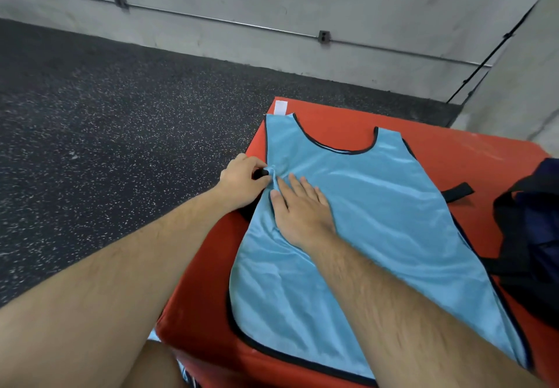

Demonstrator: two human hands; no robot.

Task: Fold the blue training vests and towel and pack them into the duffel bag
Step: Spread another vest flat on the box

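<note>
Blue vest is laid flat on the red padded box, by its left edge. Its side is pinched by the left hand and pinned under the flat right hand. Looks thin, slippery, floppy, so probably best gripped at the trim.

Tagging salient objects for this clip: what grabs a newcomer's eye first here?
A light blue vest lies spread flat on a red padded block, centre right. The left hand pinches its left edge while the right hand presses flat on it. A dark bag sits at the right edge.
</note>
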